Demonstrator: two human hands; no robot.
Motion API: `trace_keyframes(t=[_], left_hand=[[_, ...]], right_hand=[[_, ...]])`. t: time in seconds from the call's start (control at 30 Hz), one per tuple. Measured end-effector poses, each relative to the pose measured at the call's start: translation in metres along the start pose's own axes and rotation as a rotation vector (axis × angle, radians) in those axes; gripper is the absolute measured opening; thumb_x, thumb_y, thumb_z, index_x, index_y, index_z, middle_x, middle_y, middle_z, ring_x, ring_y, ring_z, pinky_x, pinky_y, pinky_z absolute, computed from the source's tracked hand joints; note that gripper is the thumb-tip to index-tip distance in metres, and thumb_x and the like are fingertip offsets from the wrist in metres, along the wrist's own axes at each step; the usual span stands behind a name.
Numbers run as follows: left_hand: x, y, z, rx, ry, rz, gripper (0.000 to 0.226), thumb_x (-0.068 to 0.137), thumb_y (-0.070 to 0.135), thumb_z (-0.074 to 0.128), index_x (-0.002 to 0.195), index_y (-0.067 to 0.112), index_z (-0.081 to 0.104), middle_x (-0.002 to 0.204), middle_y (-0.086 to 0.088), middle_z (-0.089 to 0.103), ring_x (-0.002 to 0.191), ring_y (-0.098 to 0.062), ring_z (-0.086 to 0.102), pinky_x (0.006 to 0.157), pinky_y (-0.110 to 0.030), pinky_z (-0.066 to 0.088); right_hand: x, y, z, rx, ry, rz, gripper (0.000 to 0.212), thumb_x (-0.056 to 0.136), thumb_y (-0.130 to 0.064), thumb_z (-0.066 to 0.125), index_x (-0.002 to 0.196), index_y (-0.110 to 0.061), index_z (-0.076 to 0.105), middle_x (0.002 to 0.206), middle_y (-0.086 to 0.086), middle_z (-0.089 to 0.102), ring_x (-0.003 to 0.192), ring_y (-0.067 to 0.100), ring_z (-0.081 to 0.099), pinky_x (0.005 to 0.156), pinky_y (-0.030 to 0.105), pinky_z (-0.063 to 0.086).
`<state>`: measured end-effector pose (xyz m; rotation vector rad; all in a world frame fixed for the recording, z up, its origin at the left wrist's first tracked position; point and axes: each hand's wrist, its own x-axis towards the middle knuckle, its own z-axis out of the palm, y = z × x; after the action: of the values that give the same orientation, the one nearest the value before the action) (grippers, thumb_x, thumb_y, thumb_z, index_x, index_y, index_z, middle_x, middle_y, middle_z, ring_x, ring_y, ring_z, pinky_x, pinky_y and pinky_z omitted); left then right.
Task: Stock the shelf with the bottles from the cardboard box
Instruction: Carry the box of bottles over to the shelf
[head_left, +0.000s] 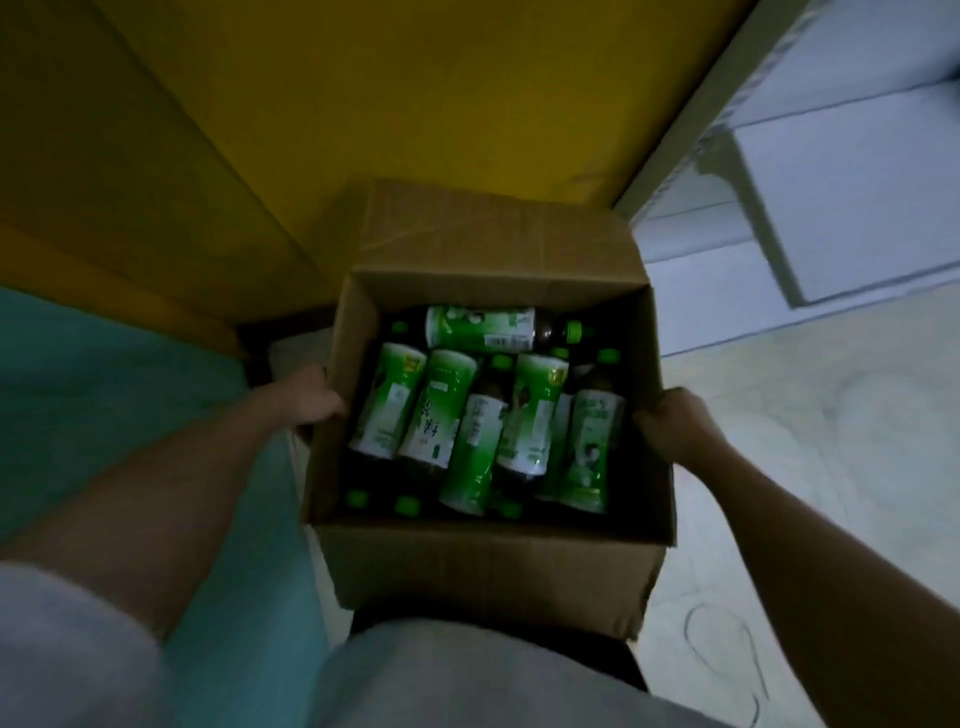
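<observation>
An open cardboard box (467, 566) sits in front of me, low in the middle of the view. Inside lie several bottles (480, 454) with green-and-white labels and green caps, most lengthwise, one (480, 328) crosswise at the far end. My left hand (306, 397) grips the box's left wall. On the opposite side, my right hand (675, 428) holds the right wall at its rim. Both hands are closed around the cardboard. No shelf is clearly in view.
A yellow panel (363, 104) rises behind the box. A teal surface (104, 395) lies to the left. Pale floor (831, 441) spreads to the right, with a white block (857, 197) at the upper right.
</observation>
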<state>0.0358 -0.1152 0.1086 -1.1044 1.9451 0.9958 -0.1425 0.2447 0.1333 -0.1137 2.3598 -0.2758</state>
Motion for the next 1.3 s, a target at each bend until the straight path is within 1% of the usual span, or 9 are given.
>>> trace_keyframes(t=[0.1, 0.2, 0.33, 0.47, 0.6, 0.8, 0.93, 1.1, 1.3], left_hand=[[-0.044, 0.0, -0.024, -0.016, -0.057, 0.075, 0.025, 0.082, 0.003, 0.067, 0.107, 0.002, 0.062, 0.099, -0.016, 0.067, 0.095, -0.037, 0.064, 0.074, -0.045, 0.056], [-0.073, -0.013, -0.024, 0.02, -0.059, 0.141, 0.012, 0.079, 0.0, 0.067, 0.084, 0.009, 0.063, 0.082, -0.01, 0.067, 0.073, -0.027, 0.064, 0.055, -0.031, 0.053], [-0.084, -0.008, -0.008, 0.082, -0.074, 0.245, 0.029, 0.077, -0.003, 0.066, 0.103, 0.01, 0.063, 0.102, -0.015, 0.069, 0.089, -0.03, 0.068, 0.076, -0.043, 0.059], [-0.084, 0.017, -0.003, 0.174, -0.086, 0.286, 0.012, 0.081, 0.0, 0.067, 0.081, 0.012, 0.066, 0.097, -0.017, 0.071, 0.068, -0.014, 0.062, 0.057, -0.023, 0.049], [-0.085, 0.036, 0.015, 0.225, -0.094, 0.282, 0.02, 0.083, 0.0, 0.066, 0.103, 0.001, 0.066, 0.105, -0.018, 0.069, 0.092, -0.031, 0.065, 0.081, -0.04, 0.055], [-0.093, 0.097, 0.054, 0.374, -0.123, 0.32, 0.02, 0.084, 0.004, 0.067, 0.102, 0.009, 0.06, 0.081, -0.005, 0.065, 0.072, -0.021, 0.062, 0.054, -0.026, 0.048], [-0.099, 0.143, 0.097, 0.466, -0.093, 0.304, 0.007, 0.083, 0.006, 0.067, 0.09, 0.006, 0.066, 0.095, -0.018, 0.07, 0.075, -0.026, 0.065, 0.058, -0.029, 0.052], [-0.123, 0.214, 0.17, 0.533, -0.093, 0.329, 0.02, 0.085, 0.007, 0.065, 0.104, 0.0, 0.068, 0.104, -0.017, 0.068, 0.091, -0.031, 0.065, 0.073, -0.032, 0.052], [-0.166, 0.331, 0.263, 0.588, -0.097, 0.504, 0.008, 0.084, 0.003, 0.064, 0.09, 0.001, 0.069, 0.096, -0.019, 0.07, 0.076, -0.025, 0.065, 0.057, -0.027, 0.051]], right_hand=[[-0.072, 0.001, -0.026, 0.012, 0.093, 0.029, 0.027, 0.085, -0.015, 0.056, 0.091, 0.01, 0.063, 0.094, 0.031, 0.064, 0.086, 0.043, 0.065, 0.065, 0.035, 0.046], [-0.131, 0.006, -0.022, 0.047, 0.144, 0.085, 0.026, 0.085, -0.015, 0.055, 0.095, 0.008, 0.063, 0.095, 0.027, 0.064, 0.087, 0.041, 0.065, 0.065, 0.034, 0.046], [-0.181, 0.028, 0.007, 0.13, 0.14, 0.18, 0.025, 0.089, -0.014, 0.053, 0.095, 0.007, 0.064, 0.095, 0.024, 0.067, 0.085, 0.038, 0.066, 0.069, 0.038, 0.053], [-0.199, 0.049, 0.011, 0.224, 0.188, 0.255, 0.025, 0.091, -0.015, 0.051, 0.099, 0.005, 0.063, 0.097, 0.023, 0.066, 0.086, 0.038, 0.066, 0.077, 0.045, 0.057], [-0.208, 0.075, 0.02, 0.273, 0.248, 0.286, 0.025, 0.09, -0.014, 0.049, 0.1, 0.005, 0.063, 0.1, 0.023, 0.066, 0.088, 0.038, 0.065, 0.068, 0.036, 0.052], [-0.214, 0.139, 0.035, 0.405, 0.298, 0.397, 0.025, 0.089, -0.015, 0.05, 0.101, 0.004, 0.061, 0.102, 0.025, 0.065, 0.091, 0.039, 0.064, 0.068, 0.033, 0.047], [-0.21, 0.196, 0.034, 0.466, 0.291, 0.427, 0.024, 0.089, -0.015, 0.051, 0.1, 0.003, 0.062, 0.101, 0.024, 0.066, 0.089, 0.038, 0.064, 0.066, 0.033, 0.047], [-0.206, 0.286, 0.001, 0.522, 0.291, 0.441, 0.025, 0.089, -0.016, 0.051, 0.102, 0.002, 0.063, 0.102, 0.022, 0.066, 0.091, 0.036, 0.064, 0.067, 0.031, 0.046], [-0.228, 0.402, -0.053, 0.593, 0.318, 0.51, 0.018, 0.089, -0.015, 0.051, 0.093, 0.0, 0.06, 0.092, 0.018, 0.064, 0.086, 0.035, 0.065, 0.064, 0.03, 0.045]])
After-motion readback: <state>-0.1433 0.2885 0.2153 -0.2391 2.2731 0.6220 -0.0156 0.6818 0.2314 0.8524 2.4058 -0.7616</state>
